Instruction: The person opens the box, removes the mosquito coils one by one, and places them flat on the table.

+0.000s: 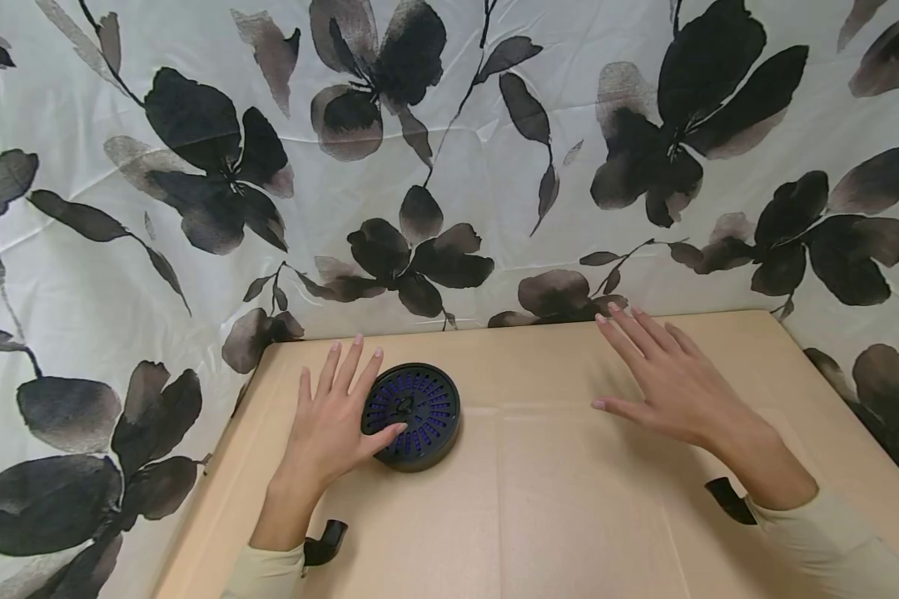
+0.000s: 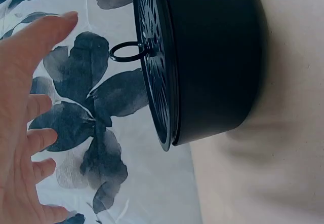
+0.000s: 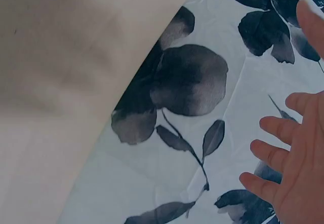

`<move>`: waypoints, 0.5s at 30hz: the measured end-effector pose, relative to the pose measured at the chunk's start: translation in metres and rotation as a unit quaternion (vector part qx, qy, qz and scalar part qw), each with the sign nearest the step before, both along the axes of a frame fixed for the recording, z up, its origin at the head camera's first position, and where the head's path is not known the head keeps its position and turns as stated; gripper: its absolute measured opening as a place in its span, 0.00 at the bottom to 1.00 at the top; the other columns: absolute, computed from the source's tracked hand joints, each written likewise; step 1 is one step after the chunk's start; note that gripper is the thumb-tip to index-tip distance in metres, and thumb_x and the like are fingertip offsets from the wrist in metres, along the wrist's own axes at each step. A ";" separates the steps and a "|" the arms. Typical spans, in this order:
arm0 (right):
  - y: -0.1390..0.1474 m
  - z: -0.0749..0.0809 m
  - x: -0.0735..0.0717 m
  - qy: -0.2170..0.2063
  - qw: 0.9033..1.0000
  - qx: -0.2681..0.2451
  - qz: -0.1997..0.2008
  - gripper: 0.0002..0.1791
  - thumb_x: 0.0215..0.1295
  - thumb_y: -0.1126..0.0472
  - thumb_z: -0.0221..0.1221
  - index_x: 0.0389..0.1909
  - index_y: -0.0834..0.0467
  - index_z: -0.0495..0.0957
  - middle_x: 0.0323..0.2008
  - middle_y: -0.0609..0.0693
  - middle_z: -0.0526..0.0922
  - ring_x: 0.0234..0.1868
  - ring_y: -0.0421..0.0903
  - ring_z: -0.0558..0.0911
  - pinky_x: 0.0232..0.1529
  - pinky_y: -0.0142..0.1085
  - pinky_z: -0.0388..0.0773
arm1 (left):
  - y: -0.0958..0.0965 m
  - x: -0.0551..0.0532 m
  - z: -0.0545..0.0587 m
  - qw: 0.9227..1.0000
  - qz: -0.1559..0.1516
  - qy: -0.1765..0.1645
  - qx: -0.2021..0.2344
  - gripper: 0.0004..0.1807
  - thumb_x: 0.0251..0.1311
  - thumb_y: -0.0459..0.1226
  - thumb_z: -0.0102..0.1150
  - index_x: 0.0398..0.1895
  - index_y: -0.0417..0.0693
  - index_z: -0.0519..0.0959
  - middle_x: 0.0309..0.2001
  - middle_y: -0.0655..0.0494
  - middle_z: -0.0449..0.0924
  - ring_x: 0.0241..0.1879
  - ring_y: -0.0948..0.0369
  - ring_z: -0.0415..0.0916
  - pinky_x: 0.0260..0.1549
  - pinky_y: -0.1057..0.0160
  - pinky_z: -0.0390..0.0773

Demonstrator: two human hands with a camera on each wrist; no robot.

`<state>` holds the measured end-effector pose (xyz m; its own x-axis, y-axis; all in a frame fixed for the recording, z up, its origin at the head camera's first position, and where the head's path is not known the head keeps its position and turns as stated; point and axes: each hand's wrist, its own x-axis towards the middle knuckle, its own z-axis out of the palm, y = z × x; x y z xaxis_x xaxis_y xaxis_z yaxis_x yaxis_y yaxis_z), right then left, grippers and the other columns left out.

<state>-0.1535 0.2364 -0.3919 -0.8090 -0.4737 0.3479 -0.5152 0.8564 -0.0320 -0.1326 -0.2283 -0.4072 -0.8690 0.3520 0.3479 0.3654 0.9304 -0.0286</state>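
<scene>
A round black container point(image 1: 429, 445) with a slotted lid stands upright on the table, left of its middle. Purple shows through the slots in the head view. In the left wrist view, a small ring point(image 2: 126, 52) sticks up from the lid's centre. My left hand point(image 1: 325, 437) hovers at the container's left side with fingers spread, its thumb overlapping the lid in the head view. The left wrist view has a gap between this hand and the lid. Over the right part of the table, my right hand point(image 1: 677, 391) is held with fingers extended, grasping nothing.
The light tan table point(image 1: 554, 499) has its far edge just beyond both hands. White cloth point(image 1: 449, 200) printed with dark flowers hangs behind it and shows along both sides. A black wrist strap piece point(image 1: 325, 542) juts from the left wrist, with another point(image 1: 730, 501) on the right.
</scene>
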 end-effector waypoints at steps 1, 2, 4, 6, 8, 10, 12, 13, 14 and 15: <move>-0.001 0.000 0.000 0.004 1.000 -0.002 0.003 0.57 0.58 0.30 0.64 0.82 0.49 0.49 0.81 0.51 0.50 0.80 0.56 0.53 0.74 0.59 0.54 | 0.001 0.000 0.000 1.000 -0.001 0.000 -0.003 0.58 0.49 0.71 0.64 0.80 0.55 0.57 0.81 0.47 0.48 0.79 0.42 0.44 0.66 0.23 0.52; -0.002 -0.001 -0.001 0.010 1.000 -0.004 0.007 0.57 0.58 0.31 0.65 0.82 0.50 0.50 0.80 0.52 0.52 0.79 0.57 0.55 0.73 0.59 0.56 | 0.001 0.000 -0.001 1.000 -0.002 0.002 -0.007 0.58 0.49 0.70 0.64 0.80 0.55 0.57 0.81 0.47 0.48 0.79 0.42 0.44 0.66 0.24 0.53; -0.005 -0.002 -0.002 0.021 1.000 -0.010 0.018 0.57 0.58 0.34 0.67 0.81 0.53 0.51 0.79 0.54 0.55 0.77 0.58 0.59 0.71 0.58 0.59 | 0.003 -0.001 -0.002 1.000 -0.005 0.002 -0.011 0.58 0.49 0.69 0.65 0.80 0.55 0.57 0.81 0.46 0.49 0.79 0.42 0.46 0.66 0.24 0.55; -0.008 -0.003 -0.003 0.031 0.999 -0.018 0.029 0.56 0.57 0.37 0.69 0.80 0.55 0.53 0.78 0.56 0.58 0.75 0.59 0.62 0.70 0.57 0.61 | 0.004 0.000 -0.003 1.000 -0.008 0.003 -0.014 0.57 0.50 0.68 0.66 0.80 0.54 0.58 0.80 0.46 0.50 0.78 0.41 0.48 0.65 0.24 0.57; -0.011 -0.004 -0.003 0.036 0.998 -0.026 0.038 0.55 0.57 0.40 0.70 0.79 0.58 0.55 0.76 0.58 0.61 0.74 0.59 0.64 0.69 0.56 0.63 | 0.006 0.000 -0.004 1.000 -0.010 0.005 -0.015 0.57 0.50 0.67 0.67 0.80 0.54 0.58 0.80 0.45 0.51 0.78 0.42 0.48 0.64 0.25 0.59; -0.015 -0.005 -0.004 0.034 0.998 -0.031 0.042 0.54 0.58 0.41 0.70 0.78 0.60 0.57 0.76 0.58 0.62 0.73 0.58 0.66 0.68 0.56 0.65 | 0.007 0.000 -0.005 1.000 -0.011 0.006 -0.013 0.56 0.50 0.65 0.68 0.79 0.53 0.59 0.80 0.45 0.52 0.78 0.42 0.49 0.64 0.25 0.60; -0.018 -0.006 -0.004 0.028 0.998 -0.036 0.042 0.53 0.59 0.43 0.70 0.78 0.60 0.56 0.74 0.59 0.64 0.71 0.59 0.68 0.67 0.57 0.68 | 0.008 0.001 -0.006 1.000 -0.014 0.009 -0.011 0.56 0.50 0.64 0.69 0.79 0.53 0.59 0.79 0.44 0.53 0.77 0.42 0.50 0.64 0.26 0.62; -0.020 -0.006 -0.004 0.021 0.998 -0.038 0.040 0.53 0.60 0.43 0.70 0.79 0.60 0.56 0.73 0.59 0.66 0.70 0.59 0.70 0.66 0.57 0.69 | 0.009 0.001 -0.006 1.000 -0.017 0.011 -0.009 0.55 0.50 0.63 0.70 0.79 0.52 0.59 0.79 0.44 0.53 0.77 0.42 0.51 0.63 0.26 0.62; -0.022 -0.007 -0.004 0.012 0.998 -0.041 0.037 0.53 0.60 0.43 0.70 0.79 0.59 0.55 0.73 0.59 0.67 0.69 0.59 0.71 0.65 0.57 0.70 | 0.009 0.001 -0.007 1.000 -0.019 0.012 -0.007 0.55 0.50 0.63 0.70 0.79 0.52 0.60 0.79 0.44 0.54 0.77 0.41 0.52 0.63 0.26 0.62; -0.024 -0.008 -0.004 0.003 0.999 -0.042 0.033 0.52 0.61 0.43 0.69 0.80 0.58 0.54 0.72 0.59 0.68 0.68 0.60 0.73 0.64 0.58 0.72 | 0.010 0.001 -0.007 1.000 -0.021 0.013 -0.005 0.55 0.50 0.62 0.71 0.79 0.52 0.60 0.78 0.44 0.55 0.76 0.41 0.53 0.63 0.26 0.63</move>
<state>-0.1579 0.2128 -0.3996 -0.7749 -0.4945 0.3938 -0.5707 0.8151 -0.0996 -0.1312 -0.2183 -0.4147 -0.8441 0.3919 0.3659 0.4039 0.9136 -0.0468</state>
